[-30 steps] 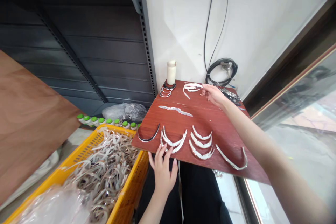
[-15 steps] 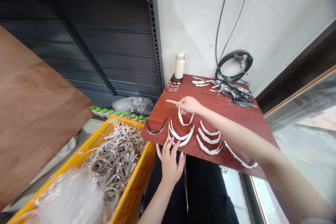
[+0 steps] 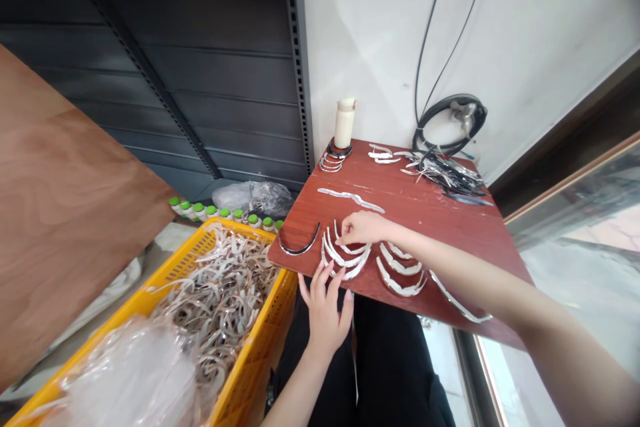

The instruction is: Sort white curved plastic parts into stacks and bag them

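In the head view, my right hand [image 3: 361, 228] pinches a white curved strip [image 3: 336, 229] just behind a group of similar strips [image 3: 345, 263] near the table's front edge; part of the held strip is hidden by the hand. My left hand [image 3: 324, 307] lies with fingers spread, its fingertips at the front of that group. A black curved strip [image 3: 299, 251] is to the left. More white curved strips [image 3: 400, 267] are nested to the right, partly under my right forearm. One long wavy white strip [image 3: 353, 197] lies flat beyond my right hand.
The red-brown table [image 3: 440, 227] holds a cream cylinder [image 3: 344, 125] and a pile of black and white strips [image 3: 445, 173] at the back. A yellow crate [image 3: 273, 310] full of strips stands at left, with green-capped bottles [image 3: 212, 212] behind. A cable coil [image 3: 480, 123] rests against the wall.
My right hand has moved toward me with the curved strip, down to the group. The long wavy strip behind it now shows in full. My left hand has hardly moved.
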`<control>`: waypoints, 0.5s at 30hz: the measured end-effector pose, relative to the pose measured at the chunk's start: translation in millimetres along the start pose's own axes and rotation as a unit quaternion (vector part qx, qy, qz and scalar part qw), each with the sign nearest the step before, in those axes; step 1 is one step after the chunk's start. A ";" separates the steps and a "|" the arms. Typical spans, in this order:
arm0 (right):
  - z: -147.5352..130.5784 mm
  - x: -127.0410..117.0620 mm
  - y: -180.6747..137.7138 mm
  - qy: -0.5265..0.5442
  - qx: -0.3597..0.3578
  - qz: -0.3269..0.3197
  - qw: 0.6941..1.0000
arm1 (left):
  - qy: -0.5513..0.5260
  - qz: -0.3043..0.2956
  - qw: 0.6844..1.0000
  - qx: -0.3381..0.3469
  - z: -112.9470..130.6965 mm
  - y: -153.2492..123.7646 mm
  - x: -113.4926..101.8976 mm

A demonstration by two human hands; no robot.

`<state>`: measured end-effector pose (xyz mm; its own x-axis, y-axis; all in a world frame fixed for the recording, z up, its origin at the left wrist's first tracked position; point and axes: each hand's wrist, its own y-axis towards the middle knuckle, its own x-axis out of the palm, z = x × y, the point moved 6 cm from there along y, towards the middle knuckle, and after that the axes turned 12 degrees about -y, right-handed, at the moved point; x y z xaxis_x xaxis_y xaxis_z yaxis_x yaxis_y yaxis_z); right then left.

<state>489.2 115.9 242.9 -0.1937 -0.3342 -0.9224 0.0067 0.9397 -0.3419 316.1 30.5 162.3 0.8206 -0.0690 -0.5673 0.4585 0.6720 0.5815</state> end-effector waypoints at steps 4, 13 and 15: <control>9.0 -6.8 -9.4 0.038 0.008 0.101 0.994 | -0.004 0.009 1.000 0.008 -1.2 -1.1 -0.9; 182.7 -57.7 -4.2 -0.116 0.326 0.297 0.890 | 0.003 0.013 1.000 0.016 -3.0 0.3 0.5; 211.8 -59.0 -6.8 -0.142 0.343 0.311 0.875 | 0.007 0.012 1.000 0.018 -3.1 0.1 0.7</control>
<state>708.3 113.9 261.5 0.3079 0.1295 -0.9426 0.6307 0.7139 0.3041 315.6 32.8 160.2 0.8273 -0.0430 -0.5601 0.4507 0.6459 0.6162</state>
